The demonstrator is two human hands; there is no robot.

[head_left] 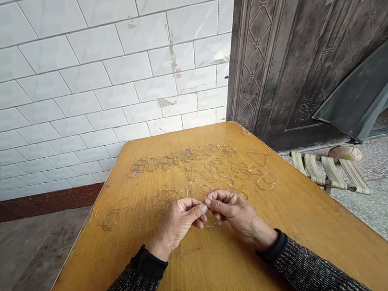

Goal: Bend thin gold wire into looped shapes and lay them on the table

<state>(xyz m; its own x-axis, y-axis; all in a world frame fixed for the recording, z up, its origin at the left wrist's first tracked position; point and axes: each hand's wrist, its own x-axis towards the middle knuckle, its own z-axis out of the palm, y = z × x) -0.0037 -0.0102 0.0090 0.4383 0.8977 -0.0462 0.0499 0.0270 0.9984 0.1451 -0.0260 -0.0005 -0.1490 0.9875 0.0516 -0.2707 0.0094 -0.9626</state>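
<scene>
My left hand [185,217] and my right hand [235,212] meet over the middle of the table, thumbs and forefingers pinched together tip to tip. Between them they grip a thin wire loop [211,224], whose lower curve shows beneath the fingers; its upper part is hidden by them. Just beyond the hands lie several similar bent wire loops, among them a double loop [267,181] on the right and a cluster of loops [137,167] at the far left. A separate coil of thin wire [111,219] rests to the left of my left hand.
The wooden table [214,278] reaches to a white tiled wall [110,75]. On the right stand a dark carved door [297,52] and a grey curtain [370,85]. A low strap stool [329,171] sits on the floor beside the table, with a ball [346,153] near it.
</scene>
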